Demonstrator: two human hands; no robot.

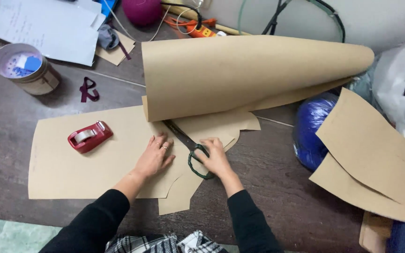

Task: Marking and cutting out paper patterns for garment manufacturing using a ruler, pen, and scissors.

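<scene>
Right hand gripping green-handled scissors on flat brown paper, left hand pressed flat beside, fingers spread, red tape dispenser near, curled paper roll overhanging blades, blue bag right

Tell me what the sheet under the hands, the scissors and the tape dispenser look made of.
Sheet: brown kraft paper, matte, curling off a roll.
Scissors: dark metal-looking blades, green handle loops, probably plastic.
Tape dispenser: glossy red shell, likely plastic.
</scene>
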